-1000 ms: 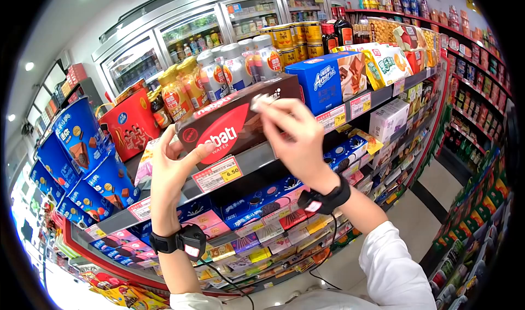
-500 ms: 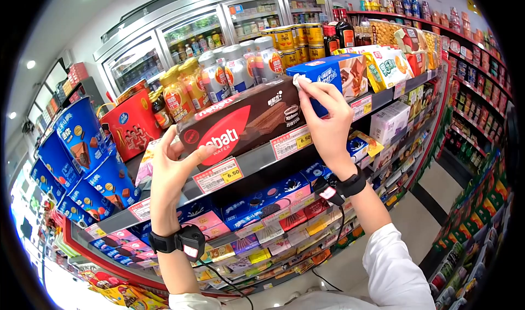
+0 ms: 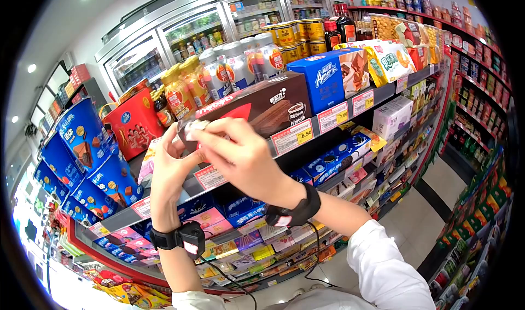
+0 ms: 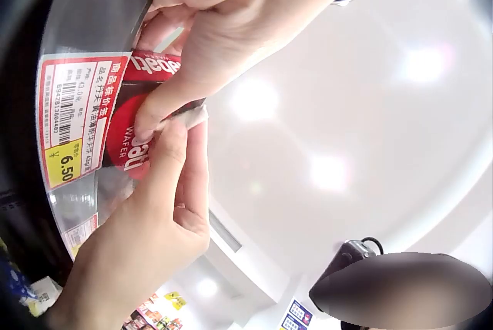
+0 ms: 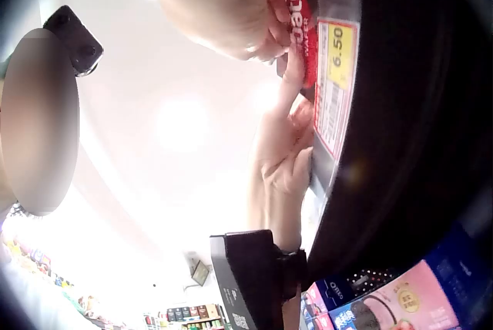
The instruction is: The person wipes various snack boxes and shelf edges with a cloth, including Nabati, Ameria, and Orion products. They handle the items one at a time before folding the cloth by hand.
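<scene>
On the shelf edge lies a dark brown Nabati wafer box point(image 3: 290, 99) with a red oval on its front. My left hand point(image 3: 165, 173) grips the box's left end, thumb on the front face. Between thumb and fingers my right hand point(image 3: 240, 154) pinches a small crumpled white tissue point(image 3: 196, 126), held against the front near that left end. This hand covers much of the red oval in the head view. In the left wrist view the tissue point(image 4: 197, 117) pokes out beside the left thumb, close to the box.
A blue wafer box point(image 3: 320, 85) stands to the right, with snack bags point(image 3: 394, 61) beyond. Bottles point(image 3: 235, 64) line up behind. On the left are a red gift box point(image 3: 133, 124) and stacked blue tubs point(image 3: 82, 132). Price tags point(image 3: 292, 137) run along the shelf lip, above lower shelves of boxes.
My right hand with the tissue went from the middle of the box to its right end, then back across to the left end. My left hand has kept its grip there.
</scene>
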The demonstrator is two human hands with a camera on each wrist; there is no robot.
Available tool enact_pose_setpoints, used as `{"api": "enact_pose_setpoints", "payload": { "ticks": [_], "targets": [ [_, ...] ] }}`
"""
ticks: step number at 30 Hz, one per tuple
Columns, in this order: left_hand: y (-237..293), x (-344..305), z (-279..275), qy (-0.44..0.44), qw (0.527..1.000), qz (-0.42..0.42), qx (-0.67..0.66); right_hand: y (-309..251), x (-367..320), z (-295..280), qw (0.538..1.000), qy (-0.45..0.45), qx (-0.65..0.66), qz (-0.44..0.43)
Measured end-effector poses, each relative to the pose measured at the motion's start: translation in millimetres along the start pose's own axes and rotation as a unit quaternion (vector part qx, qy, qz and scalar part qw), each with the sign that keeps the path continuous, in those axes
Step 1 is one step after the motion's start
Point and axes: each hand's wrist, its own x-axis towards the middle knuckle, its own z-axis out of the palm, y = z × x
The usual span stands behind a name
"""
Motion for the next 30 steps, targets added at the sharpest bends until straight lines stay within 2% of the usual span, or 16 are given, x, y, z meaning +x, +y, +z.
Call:
{"api": "enact_pose_setpoints", "payload": {
  "ticks": [3, 5, 10, 12, 15, 16, 18, 21, 23, 27, 30],
  "targets": [
    [8, -2, 7, 0.004, 1.000, -0.016, 0.010, 13, 5, -30, 0.994, 0.013, -0.107, 0.008],
    [10, -2, 9, 0.013, 1.000, -0.022, 0.010, 24, 10, -55, 0.983, 0.064, -0.169, 0.031],
    [11, -3, 9, 0.010, 1.000, -0.016, 0.010, 46, 6, -99, 0.970, 0.122, -0.199, 0.068],
    [14, -2, 10, 0.004, 0.999, -0.031, 0.005, 48, 5, -95, 0.966, 0.136, -0.215, 0.040],
    [12, -2, 7, 0.001, 0.999, -0.038, 0.007, 40, 8, -74, 0.973, 0.141, -0.170, 0.067],
    [12, -1, 7, 0.004, 0.999, -0.038, 0.011, 28, 10, -64, 0.978, 0.114, -0.158, 0.081],
    [10, -2, 7, 0.014, 0.999, -0.041, 0.030, 15, 8, -39, 0.985, 0.075, -0.149, 0.035],
    [-3, 3, 0, -0.016, 0.999, 0.014, 0.029, 0, -5, -3, 0.997, 0.023, -0.064, 0.020],
    [-5, 3, -1, 0.002, 0.999, 0.026, 0.034, -6, -9, 10, 0.999, 0.013, -0.049, -0.002],
    [4, -1, 3, -0.001, 1.000, 0.009, 0.028, 0, -10, 1, 0.998, 0.014, -0.061, -0.015],
    [8, -2, 6, -0.004, 0.999, -0.020, 0.027, 9, -14, -28, 0.993, 0.003, -0.114, 0.001]
  ]
}}
